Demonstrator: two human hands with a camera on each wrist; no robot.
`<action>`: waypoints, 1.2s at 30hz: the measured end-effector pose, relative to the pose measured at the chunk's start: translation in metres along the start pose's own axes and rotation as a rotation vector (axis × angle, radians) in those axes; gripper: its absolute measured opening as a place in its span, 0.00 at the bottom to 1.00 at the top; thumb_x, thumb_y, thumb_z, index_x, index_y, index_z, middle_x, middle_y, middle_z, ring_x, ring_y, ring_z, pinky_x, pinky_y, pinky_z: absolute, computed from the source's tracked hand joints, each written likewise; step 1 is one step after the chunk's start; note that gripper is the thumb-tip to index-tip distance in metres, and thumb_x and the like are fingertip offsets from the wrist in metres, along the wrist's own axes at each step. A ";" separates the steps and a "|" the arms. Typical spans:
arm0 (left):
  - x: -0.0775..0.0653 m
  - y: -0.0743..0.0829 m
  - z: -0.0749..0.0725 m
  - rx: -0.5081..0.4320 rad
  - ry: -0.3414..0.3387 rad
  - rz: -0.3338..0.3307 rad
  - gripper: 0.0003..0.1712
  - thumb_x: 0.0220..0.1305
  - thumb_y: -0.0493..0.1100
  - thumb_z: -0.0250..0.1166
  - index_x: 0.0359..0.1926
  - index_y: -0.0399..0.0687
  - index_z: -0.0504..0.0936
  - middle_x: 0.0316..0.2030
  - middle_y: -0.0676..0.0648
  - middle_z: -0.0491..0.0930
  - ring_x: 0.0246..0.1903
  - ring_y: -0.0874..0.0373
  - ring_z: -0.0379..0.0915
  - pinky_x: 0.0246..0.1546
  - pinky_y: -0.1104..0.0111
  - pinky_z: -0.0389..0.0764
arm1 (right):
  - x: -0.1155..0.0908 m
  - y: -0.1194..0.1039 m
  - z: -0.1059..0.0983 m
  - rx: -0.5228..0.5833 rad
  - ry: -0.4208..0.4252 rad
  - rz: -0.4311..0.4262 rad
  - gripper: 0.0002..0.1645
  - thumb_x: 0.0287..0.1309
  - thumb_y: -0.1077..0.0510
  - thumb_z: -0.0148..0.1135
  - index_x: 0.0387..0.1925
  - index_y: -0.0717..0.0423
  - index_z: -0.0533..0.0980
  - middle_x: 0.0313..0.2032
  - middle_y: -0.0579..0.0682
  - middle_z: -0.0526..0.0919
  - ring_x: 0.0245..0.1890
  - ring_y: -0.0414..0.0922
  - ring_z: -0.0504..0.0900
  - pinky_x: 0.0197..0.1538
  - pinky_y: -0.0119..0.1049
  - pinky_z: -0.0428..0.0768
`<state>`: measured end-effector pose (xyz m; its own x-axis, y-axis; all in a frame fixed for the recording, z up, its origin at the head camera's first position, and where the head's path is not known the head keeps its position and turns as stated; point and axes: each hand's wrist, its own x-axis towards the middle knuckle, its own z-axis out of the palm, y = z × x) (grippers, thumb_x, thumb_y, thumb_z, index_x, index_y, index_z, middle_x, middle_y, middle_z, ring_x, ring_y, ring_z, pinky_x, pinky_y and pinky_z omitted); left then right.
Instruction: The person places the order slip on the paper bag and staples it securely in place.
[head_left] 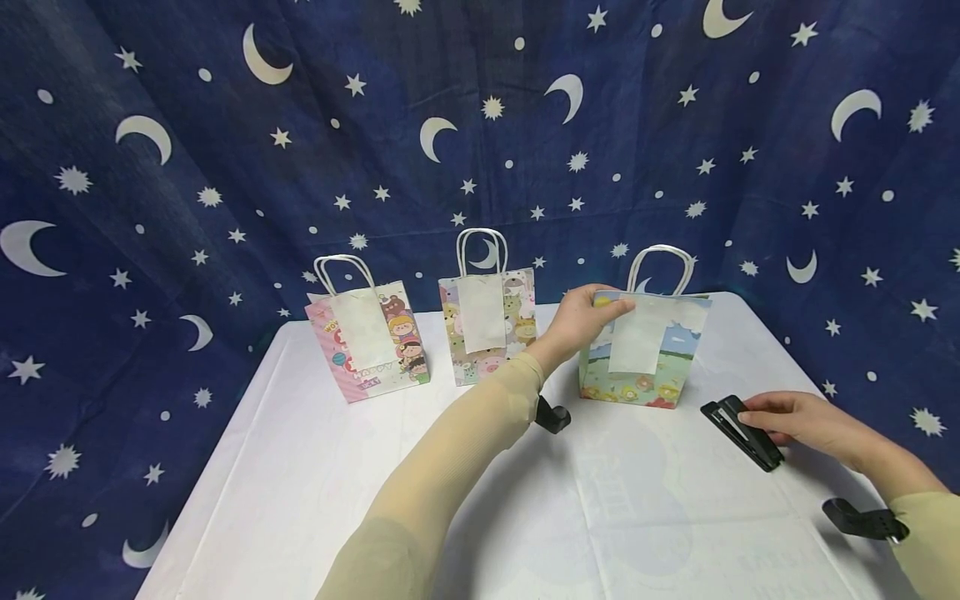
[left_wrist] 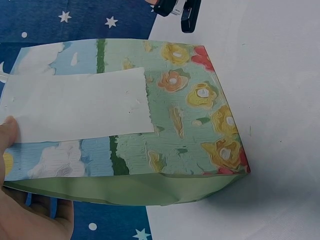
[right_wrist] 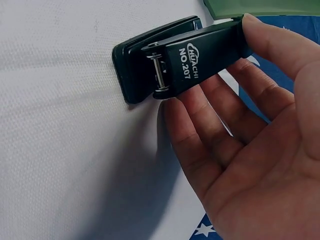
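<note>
My left hand (head_left: pixel 576 321) grips the upper left edge of a paper gift bag (head_left: pixel 684 340) with blue sky, green ground and flowers. In the left wrist view, the thumb lies on the front of that bag, against a white paper strip (left_wrist: pixel 75 106), with other fingers behind. The strip hangs down the bag's front from below its white handles (head_left: pixel 688 271). Pinched between the thumb and fingers of my right hand (head_left: pixel 813 427) is a black stapler (right_wrist: pixel 210 57) marked "HUACHI NO.207", at the bag's right. Whether the stapler touches the cloth, I cannot tell.
A pink cartoon bag (head_left: pixel 408 333) stands at the left and an animal-print bag (head_left: pixel 521 333) in the middle, each with a white strip on its front. A white cloth (head_left: pixel 300 500) covers the table. Behind hangs a dark blue curtain (head_left: pixel 390 150) with moons and stars.
</note>
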<state>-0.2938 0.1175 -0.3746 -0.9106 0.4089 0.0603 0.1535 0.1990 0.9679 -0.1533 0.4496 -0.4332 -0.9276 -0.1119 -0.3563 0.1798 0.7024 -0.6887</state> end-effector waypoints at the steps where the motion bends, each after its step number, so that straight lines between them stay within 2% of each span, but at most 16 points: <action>1: 0.000 0.000 0.000 -0.001 -0.001 0.000 0.21 0.68 0.54 0.70 0.57 0.50 0.83 0.23 0.54 0.74 0.24 0.62 0.69 0.27 0.69 0.71 | 0.001 0.000 0.000 -0.003 0.002 0.004 0.39 0.73 0.45 0.60 0.65 0.77 0.68 0.56 0.65 0.80 0.46 0.44 0.79 0.44 0.38 0.80; 5: -0.001 0.000 0.000 0.000 -0.005 0.004 0.20 0.69 0.53 0.69 0.57 0.50 0.84 0.19 0.53 0.70 0.20 0.62 0.65 0.25 0.69 0.68 | 0.002 0.000 0.002 -0.013 0.011 0.011 0.39 0.71 0.45 0.62 0.64 0.75 0.68 0.54 0.61 0.81 0.44 0.45 0.78 0.42 0.38 0.79; 10: -0.001 0.000 0.000 -0.003 -0.002 0.008 0.19 0.69 0.53 0.69 0.55 0.51 0.85 0.26 0.53 0.76 0.25 0.62 0.69 0.26 0.69 0.70 | 0.003 0.000 0.004 0.004 0.010 0.014 0.39 0.70 0.45 0.63 0.65 0.74 0.68 0.55 0.61 0.80 0.44 0.45 0.77 0.42 0.38 0.79; 15: -0.001 0.000 0.000 -0.007 0.001 0.007 0.19 0.68 0.54 0.70 0.54 0.51 0.85 0.30 0.52 0.79 0.29 0.61 0.71 0.27 0.69 0.71 | 0.003 -0.002 0.009 0.028 0.013 -0.012 0.36 0.70 0.48 0.64 0.64 0.74 0.68 0.51 0.57 0.79 0.41 0.43 0.76 0.40 0.37 0.78; 21: -0.001 -0.001 0.000 0.000 0.003 0.006 0.20 0.68 0.54 0.70 0.55 0.51 0.84 0.27 0.53 0.76 0.27 0.62 0.70 0.28 0.69 0.71 | 0.005 -0.006 0.011 0.021 -0.008 -0.004 0.39 0.70 0.49 0.64 0.66 0.75 0.64 0.52 0.57 0.79 0.40 0.42 0.75 0.39 0.37 0.77; 27: -0.001 -0.001 0.000 0.002 0.006 -0.001 0.20 0.68 0.54 0.70 0.56 0.51 0.84 0.26 0.54 0.74 0.26 0.62 0.69 0.28 0.68 0.71 | 0.008 -0.008 0.013 -0.009 -0.048 -0.005 0.42 0.69 0.46 0.64 0.67 0.76 0.64 0.55 0.60 0.79 0.47 0.45 0.76 0.43 0.37 0.78; 32: -0.001 0.000 0.001 -0.005 0.007 -0.011 0.21 0.69 0.54 0.70 0.57 0.51 0.84 0.19 0.54 0.67 0.19 0.61 0.62 0.24 0.68 0.68 | 0.009 -0.009 0.014 -0.031 -0.062 -0.002 0.45 0.68 0.43 0.65 0.67 0.76 0.64 0.57 0.62 0.77 0.53 0.49 0.76 0.47 0.38 0.79; 36: -0.001 0.000 0.001 -0.016 0.003 -0.015 0.20 0.69 0.53 0.69 0.56 0.51 0.84 0.18 0.54 0.66 0.18 0.61 0.60 0.24 0.68 0.67 | 0.008 -0.009 0.015 -0.043 -0.059 0.011 0.46 0.67 0.42 0.65 0.67 0.76 0.64 0.58 0.64 0.77 0.55 0.52 0.76 0.49 0.41 0.78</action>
<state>-0.2925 0.1179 -0.3744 -0.9139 0.4033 0.0461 0.1334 0.1913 0.9724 -0.1577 0.4312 -0.4394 -0.9044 -0.1444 -0.4016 0.1746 0.7334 -0.6570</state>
